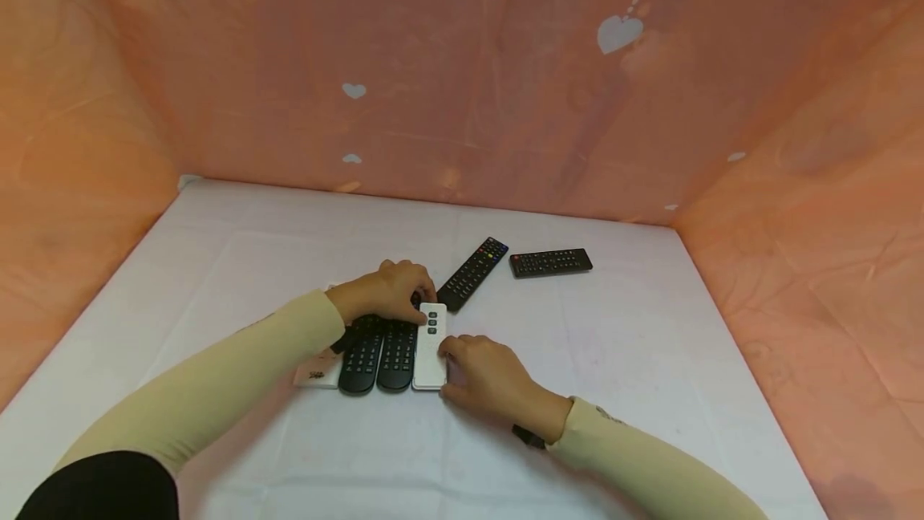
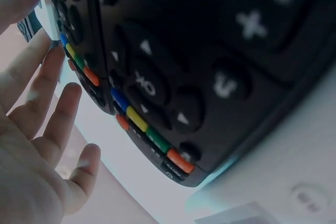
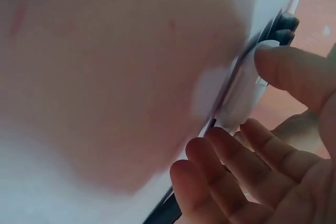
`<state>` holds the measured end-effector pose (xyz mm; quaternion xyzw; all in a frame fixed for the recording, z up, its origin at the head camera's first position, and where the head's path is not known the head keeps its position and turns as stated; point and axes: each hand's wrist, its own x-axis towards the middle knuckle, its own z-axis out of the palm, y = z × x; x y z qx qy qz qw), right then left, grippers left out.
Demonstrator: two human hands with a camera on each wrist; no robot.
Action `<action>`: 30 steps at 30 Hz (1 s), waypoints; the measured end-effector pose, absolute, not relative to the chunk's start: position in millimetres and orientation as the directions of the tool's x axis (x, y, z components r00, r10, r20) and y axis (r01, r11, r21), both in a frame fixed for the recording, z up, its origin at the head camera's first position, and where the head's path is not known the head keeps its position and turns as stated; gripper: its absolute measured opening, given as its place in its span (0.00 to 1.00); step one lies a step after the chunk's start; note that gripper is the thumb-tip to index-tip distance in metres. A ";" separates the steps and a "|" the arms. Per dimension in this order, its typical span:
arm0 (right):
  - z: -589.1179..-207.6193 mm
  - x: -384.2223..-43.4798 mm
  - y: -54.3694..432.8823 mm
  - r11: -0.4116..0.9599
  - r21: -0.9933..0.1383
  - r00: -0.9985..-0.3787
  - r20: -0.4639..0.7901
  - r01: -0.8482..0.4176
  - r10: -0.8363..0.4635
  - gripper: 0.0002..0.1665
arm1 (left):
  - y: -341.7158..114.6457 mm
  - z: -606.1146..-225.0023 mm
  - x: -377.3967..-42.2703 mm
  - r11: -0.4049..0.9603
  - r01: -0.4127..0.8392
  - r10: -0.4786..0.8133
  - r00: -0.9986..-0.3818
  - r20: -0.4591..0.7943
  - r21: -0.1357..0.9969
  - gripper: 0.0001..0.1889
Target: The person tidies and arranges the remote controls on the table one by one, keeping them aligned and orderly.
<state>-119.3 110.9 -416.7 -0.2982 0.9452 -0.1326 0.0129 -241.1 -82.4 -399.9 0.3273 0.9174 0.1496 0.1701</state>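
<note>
A white remote control (image 1: 432,363) lies upright at the right end of a row. My left hand (image 1: 393,291) reaches over the row and pinches the white remote's upper end between thumb and index finger, its other fingers spread. My right hand (image 1: 487,375) touches that remote's right edge, thumb near the lower corner. Beside it are two black remote controls, one (image 1: 396,359) next to the white one, the other (image 1: 359,363) further left. Their coloured buttons show close up in the left wrist view. A pale flat item (image 1: 318,371) is at the row's left end.
Beyond the hands, a long black remote (image 1: 472,273) lies slanted, and a shorter black remote (image 1: 551,262) lies sideways to its right. Under my right wrist another dark object (image 1: 529,436) partly shows. A white cloth (image 1: 613,343) covers the table; orange curtains (image 1: 469,87) surround it.
</note>
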 end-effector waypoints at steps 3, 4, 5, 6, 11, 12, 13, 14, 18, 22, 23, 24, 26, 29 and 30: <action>-416.9 -122.9 110.5 0.777 -0.263 -0.813 0.055 -0.572 -0.579 0.24 | -84.2 -398.7 -242.7 0.743 0.540 0.647 -0.731 -0.217 0.395 0.12; -416.1 -123.9 110.7 0.774 -0.264 -0.809 0.051 -0.576 -0.585 0.24 | -84.7 -398.2 -243.3 0.745 0.536 0.644 -0.733 -0.220 0.396 0.11; -414.9 -125.3 111.2 0.772 -0.267 -0.808 0.047 -0.577 -0.588 0.24 | -85.2 -397.8 -243.8 0.747 0.531 0.641 -0.735 -0.220 0.400 0.11; -413.2 -127.1 112.3 0.770 -0.272 -0.807 0.042 -0.577 -0.589 0.23 | -85.4 -397.2 -244.2 0.746 0.527 0.640 -0.737 -0.219 0.407 0.11; -397.5 -148.8 126.4 0.764 -0.351 -0.825 0.051 -0.542 -0.562 0.22 | -80.0 -395.0 -245.6 0.769 0.481 0.593 -0.783 -0.188 0.422 0.12; -393.9 -155.9 131.0 0.762 -0.369 -0.832 0.060 -0.531 -0.551 0.21 | -77.7 -394.3 -245.2 0.777 0.468 0.577 -0.797 -0.180 0.421 0.14; -390.2 -163.5 135.9 0.761 -0.389 -0.839 0.067 -0.520 -0.540 0.21 | -75.2 -393.8 -244.7 0.788 0.454 0.558 -0.812 -0.172 0.416 0.15; -386.6 -171.5 140.9 0.761 -0.403 -0.846 0.070 -0.509 -0.529 0.21 | -72.6 -393.0 -244.1 0.797 0.442 0.542 -0.825 -0.163 0.412 0.18; -380.1 -206.2 162.3 0.772 -0.422 -0.868 0.079 -0.475 -0.491 0.21 | -61.1 -390.1 -242.6 0.821 0.401 0.491 -0.859 -0.145 0.406 0.27; -384.3 -238.1 179.9 0.793 -0.427 -0.890 0.068 -0.434 -0.451 0.22 | -51.3 -389.1 -242.7 0.835 0.387 0.474 -0.868 -0.151 0.391 0.31; -386.0 -245.1 183.6 0.799 -0.431 -0.897 0.060 -0.419 -0.438 0.22 | -49.1 -389.0 -242.9 0.839 0.386 0.471 -0.868 -0.156 0.384 0.31; -387.9 -251.7 186.7 0.808 -0.426 -0.903 0.053 -0.406 -0.426 0.23 | -47.1 -389.1 -243.0 0.844 0.385 0.468 -0.869 -0.163 0.375 0.31; -391.2 -263.1 191.2 0.824 -0.420 -0.915 0.038 -0.379 -0.402 0.26 | -43.8 -389.6 -243.4 0.853 0.379 0.460 -0.871 -0.174 0.358 0.31; -395.4 -277.4 194.4 0.854 -0.397 -0.932 0.007 -0.335 -0.362 0.31 | -39.6 -391.4 -244.7 0.867 0.364 0.443 -0.877 -0.188 0.341 0.33; -396.6 -281.6 194.9 0.866 -0.382 -0.936 -0.006 -0.323 -0.352 0.32 | -38.1 -392.3 -245.2 0.869 0.358 0.437 -0.879 -0.191 0.341 0.34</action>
